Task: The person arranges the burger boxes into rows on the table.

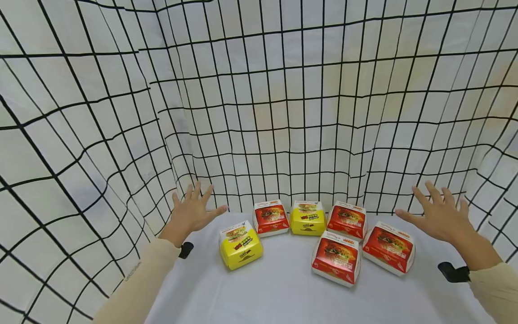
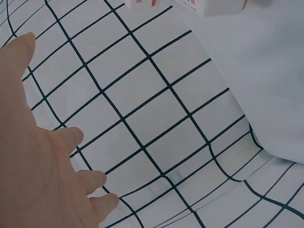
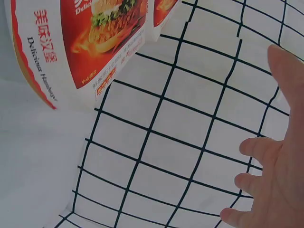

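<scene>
Both hands are held out with fingers spread, holding nothing. My left hand (image 1: pixel 191 215) is up and left of a yellow burger box (image 1: pixel 240 245), apart from it. On the other side, my right hand (image 1: pixel 441 217) hovers beyond the right edge of a red burger box (image 1: pixel 389 247), not touching it. Another red box (image 1: pixel 337 258) sits nearest the front. Along the back stand a red box (image 1: pixel 271 218), a second yellow box (image 1: pixel 308 218) and one more red box (image 1: pixel 347 219). In the right wrist view, a red box (image 3: pixel 102 33) printed with a hamburger shows at upper left.
A white cloth (image 1: pixel 259 292) covers the table under the boxes. White walls with a black grid (image 1: pixel 299 112) rise behind and at both sides, close to the hands. Small black devices (image 1: pixel 454 272) are worn on the wrists.
</scene>
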Demonstrator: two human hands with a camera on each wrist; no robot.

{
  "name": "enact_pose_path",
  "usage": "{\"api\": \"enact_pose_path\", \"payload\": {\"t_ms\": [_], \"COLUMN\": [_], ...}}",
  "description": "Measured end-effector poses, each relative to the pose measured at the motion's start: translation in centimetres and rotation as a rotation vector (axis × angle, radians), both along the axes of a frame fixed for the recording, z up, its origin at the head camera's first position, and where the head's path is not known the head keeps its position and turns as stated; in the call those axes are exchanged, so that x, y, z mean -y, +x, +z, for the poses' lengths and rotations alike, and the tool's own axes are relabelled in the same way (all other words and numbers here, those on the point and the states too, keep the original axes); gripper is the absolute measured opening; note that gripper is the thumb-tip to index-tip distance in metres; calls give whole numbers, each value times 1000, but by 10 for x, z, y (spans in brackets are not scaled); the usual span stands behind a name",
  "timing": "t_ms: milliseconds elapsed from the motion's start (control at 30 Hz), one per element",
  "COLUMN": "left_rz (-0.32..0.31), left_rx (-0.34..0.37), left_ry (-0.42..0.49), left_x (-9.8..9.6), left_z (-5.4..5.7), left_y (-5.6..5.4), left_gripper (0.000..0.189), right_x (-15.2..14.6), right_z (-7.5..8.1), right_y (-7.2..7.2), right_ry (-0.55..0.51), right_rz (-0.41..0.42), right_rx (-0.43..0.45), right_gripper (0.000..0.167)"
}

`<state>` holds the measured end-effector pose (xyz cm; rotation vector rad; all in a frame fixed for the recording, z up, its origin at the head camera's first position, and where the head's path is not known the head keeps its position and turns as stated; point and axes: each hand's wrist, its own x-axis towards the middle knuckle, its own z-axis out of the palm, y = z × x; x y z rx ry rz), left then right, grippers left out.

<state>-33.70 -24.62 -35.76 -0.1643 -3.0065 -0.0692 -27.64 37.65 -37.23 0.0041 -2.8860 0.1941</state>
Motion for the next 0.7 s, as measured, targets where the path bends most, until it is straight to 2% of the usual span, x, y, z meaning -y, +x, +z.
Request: {"api": "enact_pose_path", "payload": {"t_ms": [167,367,567,700], "left_rz": [-18,-48,-64,-51], "left_rx": [3,-91,-219,-283], "left_ry": [-2,24,96,227], "left_x": [-9,-19,-30,-37], "left_z": [0,-9,-21,-26], "left_y": [18,41,69,85], "left_gripper": [100,89,62,43], "right_x": [10,31,63,93], "right_z": [-1,-2,-1,-4], "right_y": [11,26,44,55], "right_ry": [7,-3,-162,-270], "right_rz": [11,29,122,204], "right_rx": [-29,-92,-86,-132], "right_gripper": [99,82,52,33]}}
